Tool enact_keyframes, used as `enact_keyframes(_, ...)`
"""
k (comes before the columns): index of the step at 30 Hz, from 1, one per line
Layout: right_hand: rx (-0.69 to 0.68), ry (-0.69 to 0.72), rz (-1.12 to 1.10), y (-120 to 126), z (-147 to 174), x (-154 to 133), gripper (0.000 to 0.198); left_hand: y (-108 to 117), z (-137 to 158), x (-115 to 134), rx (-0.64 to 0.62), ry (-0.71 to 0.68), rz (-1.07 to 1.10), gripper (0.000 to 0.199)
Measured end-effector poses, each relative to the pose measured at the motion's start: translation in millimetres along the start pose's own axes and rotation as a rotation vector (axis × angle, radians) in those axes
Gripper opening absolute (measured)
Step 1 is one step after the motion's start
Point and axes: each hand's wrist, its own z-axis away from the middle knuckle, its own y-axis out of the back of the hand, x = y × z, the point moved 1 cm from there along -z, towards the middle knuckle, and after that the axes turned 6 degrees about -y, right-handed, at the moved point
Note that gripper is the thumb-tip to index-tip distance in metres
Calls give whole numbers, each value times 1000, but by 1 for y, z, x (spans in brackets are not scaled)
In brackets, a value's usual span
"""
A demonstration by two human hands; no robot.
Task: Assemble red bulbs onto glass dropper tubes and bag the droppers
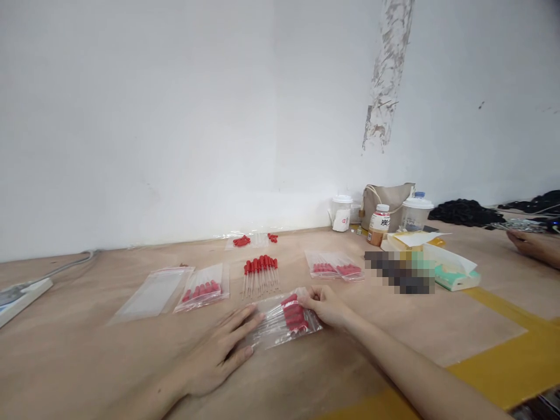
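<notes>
A clear zip bag (273,326) of droppers with red rubber bulbs (295,315) lies on the table in front of me. My left hand (223,347) rests with fingers spread over the bag's left end. At the bag's upper right corner, my right hand (326,304) pinches the plastic beside the bulbs. Just behind, a row of loose droppers (261,271) lies with red bulbs pointing away from me. To the left is a filled bag of droppers (203,289), with flat clear bags (151,291) beside it. More filled bags (335,266) lie to the right.
Loose red bulbs (242,241) sit on plastic near the wall. At the back right stand a lidded cup (342,213), a bottle (378,224) and a grey bag (391,201). A tissue pack (457,280) lies nearer. Another person's hand (531,245) shows at the right edge.
</notes>
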Motion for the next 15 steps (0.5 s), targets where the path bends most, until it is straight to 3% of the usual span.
enact_keyframes(5,28,106,-172,17,0,-4,39,-7,3,-3,86,11,-6,50)
enact_keyframes(8,215,221,-192,35,-4,-8,39,-7,3,-10,169,47,-73,49)
enact_keyframes(11,490,308,-312,53,-11,-10,37,4,6,-32,326,177,-202,45)
enact_keyframes(15,635,283,-495,60,-25,0,29,26,26,-86,501,472,-334,48)
